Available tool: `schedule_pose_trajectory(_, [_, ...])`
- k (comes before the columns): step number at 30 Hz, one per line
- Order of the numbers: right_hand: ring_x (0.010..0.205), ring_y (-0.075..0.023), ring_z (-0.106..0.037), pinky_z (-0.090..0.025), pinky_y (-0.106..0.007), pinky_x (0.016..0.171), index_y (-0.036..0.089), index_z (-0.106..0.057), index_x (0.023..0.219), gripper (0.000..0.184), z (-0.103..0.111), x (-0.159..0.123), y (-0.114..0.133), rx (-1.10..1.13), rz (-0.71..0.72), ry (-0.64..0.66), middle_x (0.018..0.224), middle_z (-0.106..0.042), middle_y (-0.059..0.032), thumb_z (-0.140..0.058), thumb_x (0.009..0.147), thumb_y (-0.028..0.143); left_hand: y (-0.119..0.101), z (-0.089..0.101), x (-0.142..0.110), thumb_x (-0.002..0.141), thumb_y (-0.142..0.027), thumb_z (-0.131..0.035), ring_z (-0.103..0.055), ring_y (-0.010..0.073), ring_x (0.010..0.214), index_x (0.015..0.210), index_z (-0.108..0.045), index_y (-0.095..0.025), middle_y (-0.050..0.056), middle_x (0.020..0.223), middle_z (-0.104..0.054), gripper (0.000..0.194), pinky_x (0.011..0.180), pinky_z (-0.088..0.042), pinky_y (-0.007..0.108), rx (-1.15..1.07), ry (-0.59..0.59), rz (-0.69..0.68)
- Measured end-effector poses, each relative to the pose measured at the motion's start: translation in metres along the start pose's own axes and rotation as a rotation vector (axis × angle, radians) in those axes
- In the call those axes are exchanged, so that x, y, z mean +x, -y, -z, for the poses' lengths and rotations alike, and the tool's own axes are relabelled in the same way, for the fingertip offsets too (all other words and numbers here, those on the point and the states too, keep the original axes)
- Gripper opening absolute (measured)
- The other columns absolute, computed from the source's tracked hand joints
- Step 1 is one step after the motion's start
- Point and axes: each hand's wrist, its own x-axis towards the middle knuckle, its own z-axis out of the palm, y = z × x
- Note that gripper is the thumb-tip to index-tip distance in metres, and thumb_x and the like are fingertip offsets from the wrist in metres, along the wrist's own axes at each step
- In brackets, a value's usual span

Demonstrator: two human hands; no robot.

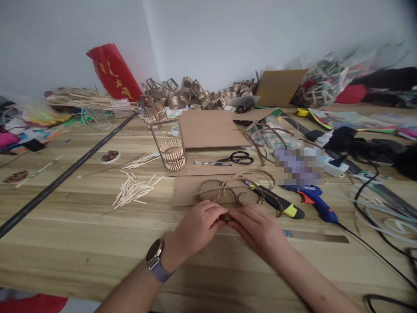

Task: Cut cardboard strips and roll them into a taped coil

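Note:
My left hand (pixel 203 224) and my right hand (pixel 257 224) meet at the table's front middle, fingertips pinched together. Between them shows a small bit of something brown (pixel 226 217); the fingers cover most of it, so its kind is unclear. Just beyond lie curled brown notched strips (pixel 211 190) on a piece of cardboard (pixel 184 189). A yellow-and-black utility knife (pixel 276 202) rests by the right hand, partly under a strip. Farther off stands a small slatted basket (pixel 172 155) with a tall handle.
Loose short sticks (pixel 135 191) lie at left, near a bowl of brown balls (pixel 110 157). Black scissors (pixel 241 158) and a pen (pixel 212 164) lie ahead. A blue glue gun (pixel 316 203) with its cord and a metal ruler (pixel 319 236) are at right. Several small baskets (pixel 195 95) are heaped behind.

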Motion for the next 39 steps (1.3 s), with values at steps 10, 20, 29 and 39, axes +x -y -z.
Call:
schedule_pose_trajectory(10, [0.068, -0.0159, -0.065, -0.052, -0.029, 0.065, 0.019, -0.061, 0.105, 0.017, -0.001, -0.001, 0.003, 0.037, -0.040, -0.076, 0.080, -0.072, -0.0042, -0.047, 0.100, 0.028, -0.010, -0.004, -0.001, 0.081, 0.001, -0.062, -0.066, 0.0211, 0.090, 0.104, -0.070, -0.015, 0.007, 0.097, -0.072, 0.029, 0.082, -0.054, 0.032, -0.053, 0.001, 0.183])
schedule_pose_trajectory(20, [0.077, -0.0155, -0.071, -0.057, -0.025, 0.066, 0.024, -0.058, 0.093, 0.003, 0.004, 0.001, 0.005, 0.258, -0.131, -0.186, 0.085, -0.075, -0.0038, -0.059, 0.094, 0.021, -0.008, 0.005, 0.004, 0.083, -0.014, -0.067, -0.062, 0.0160, 0.079, 0.092, -0.071, -0.016, 0.003, 0.088, -0.070, 0.011, 0.071, -0.047, 0.024, -0.487, -0.094, 0.350])
schedule_pose_trajectory(29, [0.084, -0.0176, -0.071, -0.058, -0.030, 0.073, 0.020, -0.059, 0.098, 0.013, 0.012, 0.004, 0.000, 0.158, 0.016, -0.199, 0.093, -0.075, -0.0083, -0.051, 0.094, 0.010, -0.002, -0.010, 0.000, 0.078, -0.028, -0.073, -0.062, 0.0192, 0.096, 0.094, -0.070, -0.019, 0.006, 0.106, -0.066, 0.019, 0.082, -0.049, 0.028, -0.858, -0.124, 0.474])
schedule_pose_trajectory(39, [0.091, -0.0183, -0.070, -0.057, -0.034, 0.088, 0.018, -0.064, 0.082, 0.036, 0.019, 0.004, 0.004, -0.164, 0.265, -0.017, 0.099, -0.077, -0.0077, -0.034, 0.101, 0.013, 0.003, -0.009, 0.002, 0.065, -0.036, -0.082, -0.063, 0.0217, 0.085, 0.096, -0.068, -0.013, 0.009, 0.093, -0.070, 0.041, 0.075, -0.050, 0.032, -0.686, 0.098, 0.734])
